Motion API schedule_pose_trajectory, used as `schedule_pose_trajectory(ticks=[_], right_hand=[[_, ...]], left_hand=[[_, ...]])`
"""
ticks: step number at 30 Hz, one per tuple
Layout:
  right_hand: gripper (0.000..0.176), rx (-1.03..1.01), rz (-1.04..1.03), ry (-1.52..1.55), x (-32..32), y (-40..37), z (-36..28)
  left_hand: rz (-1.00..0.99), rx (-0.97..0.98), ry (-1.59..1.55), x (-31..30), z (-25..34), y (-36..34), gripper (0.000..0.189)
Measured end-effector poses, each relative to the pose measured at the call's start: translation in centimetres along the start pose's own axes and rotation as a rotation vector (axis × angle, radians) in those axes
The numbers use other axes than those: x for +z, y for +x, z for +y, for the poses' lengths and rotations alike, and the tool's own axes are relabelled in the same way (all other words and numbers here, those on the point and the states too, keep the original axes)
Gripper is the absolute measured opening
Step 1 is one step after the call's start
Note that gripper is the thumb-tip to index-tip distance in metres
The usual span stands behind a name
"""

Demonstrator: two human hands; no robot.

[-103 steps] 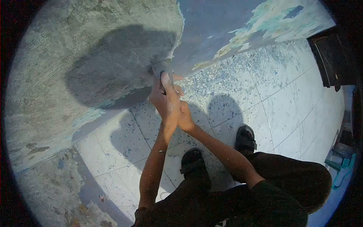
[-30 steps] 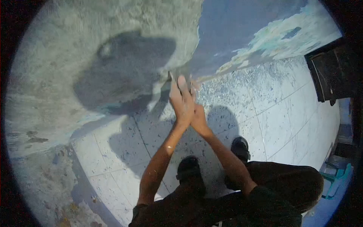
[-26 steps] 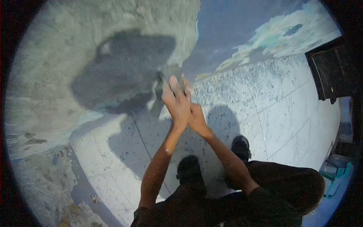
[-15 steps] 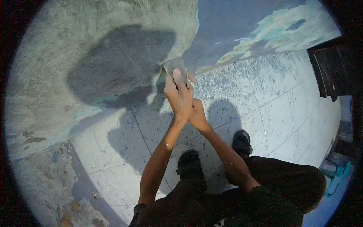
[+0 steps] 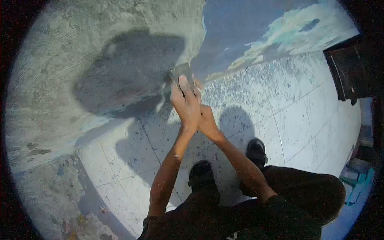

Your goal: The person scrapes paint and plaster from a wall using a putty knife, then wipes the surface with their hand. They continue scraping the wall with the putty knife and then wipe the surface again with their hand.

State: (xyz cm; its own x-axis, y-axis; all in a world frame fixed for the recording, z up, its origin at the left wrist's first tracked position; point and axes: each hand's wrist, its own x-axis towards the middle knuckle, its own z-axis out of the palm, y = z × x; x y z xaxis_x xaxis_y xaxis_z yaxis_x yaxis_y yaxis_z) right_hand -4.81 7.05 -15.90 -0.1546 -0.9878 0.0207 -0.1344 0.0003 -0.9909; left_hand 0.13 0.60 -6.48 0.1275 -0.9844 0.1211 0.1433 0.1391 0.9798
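Head view, reading left to right.

- Far left: wall [image 5: 60, 80] stripped to bare grey plaster with fine scratch marks. The shadow [image 5: 128, 68] of the person's head lies across it.
- Centre: scraper [image 5: 181, 71], its dark flat blade pressed against the wall right at the ragged edge where the bare plaster meets the blue paint [image 5: 240, 28].
- Left hand [image 5: 186, 106]: fingers pressed together around the tool, index finger [image 5: 183, 82] laid straight along the back of the blade and bearing down on it.
- Right hand [image 5: 208, 122]: tucked under and behind the left, closed. Its fingers are mostly hidden, so I cannot tell whether they wrap the handle or only brace the left hand.
- Right of the blade: blue coat intact, with pale flaking patches further along.
- Below: tiled floor [image 5: 300, 112], speckled with paint chips. Dark box [image 5: 352, 68] at the far right edge.

Judgement: mid-stroke in scraping paint at the paint line. The next stroke calls for a shallow blade angle, firm two-handed pressure and the edge kept under the paint lip.
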Motion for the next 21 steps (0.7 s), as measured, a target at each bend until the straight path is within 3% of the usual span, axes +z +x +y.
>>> schedule_pose_trajectory(ticks=[4,7,10,13,21], right_hand=[[0.014,0.055,0.001,0.134,-0.1,0.3,-0.1],[0.021,0.06,-0.006,0.127,0.4,-0.2,1.7],[0.016,0.084,0.005,0.201,0.6,-0.4,1.4],[0.016,0.002,0.006,0.1,0.4,0.0,1.4],[0.016,0.024,0.016,0.132,0.4,0.4,2.4]], left_hand=[[0.016,-0.091,0.054,0.3,-0.2,-0.3,0.038],[-0.071,-0.095,0.032,-0.6,-1.0,-0.2,0.038],[-0.037,-0.033,0.147,-0.6,-0.9,-0.5,0.038],[-0.051,-0.143,0.087,-0.6,-1.1,-0.2,0.037],[-0.041,-0.125,-0.016,-0.2,-1.5,0.0,0.036]])
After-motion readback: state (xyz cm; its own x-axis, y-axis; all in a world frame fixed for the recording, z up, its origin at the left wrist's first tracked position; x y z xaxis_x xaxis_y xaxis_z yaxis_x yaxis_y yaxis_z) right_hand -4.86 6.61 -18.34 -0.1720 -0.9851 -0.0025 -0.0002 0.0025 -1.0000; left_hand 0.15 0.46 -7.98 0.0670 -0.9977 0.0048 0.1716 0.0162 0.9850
